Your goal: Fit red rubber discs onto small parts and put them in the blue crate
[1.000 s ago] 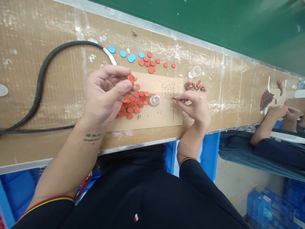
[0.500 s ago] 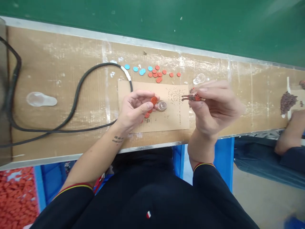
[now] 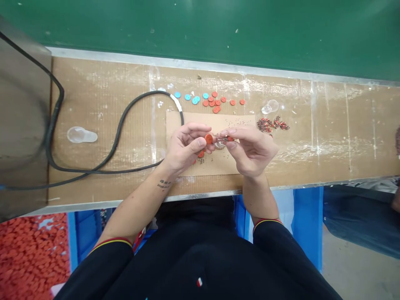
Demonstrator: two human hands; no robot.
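Observation:
My left hand (image 3: 189, 146) is closed with a round orange button-like disc (image 3: 208, 138) pinched at the fingertips. Opposite it, my right hand (image 3: 254, 152) is closed, thumb and finger gripping a small red piece with thin dark prongs (image 3: 230, 138). Its prongs point left and reach close to the disc; whether they touch I cannot tell. Just below the fingertips shows part of a clear plastic bulb (image 3: 220, 145). Under both hands lies a cardboard sheet (image 3: 176, 118), with tiny dark bits on it. More orange discs (image 3: 200, 154) are partly hidden below the left fingers.
Orange discs (image 3: 223, 99) and blue discs (image 3: 187, 97) lie behind the sheet. To the right are a pile of red pronged pieces (image 3: 265, 124) and a clear bulb (image 3: 270, 106). Another bulb (image 3: 81, 134) and a black cable (image 3: 118, 125) occupy the left side.
My right hand has moved left with the pronged piece, up to the disc in my left hand. The view has shifted, uncovering the pile of pronged pieces.

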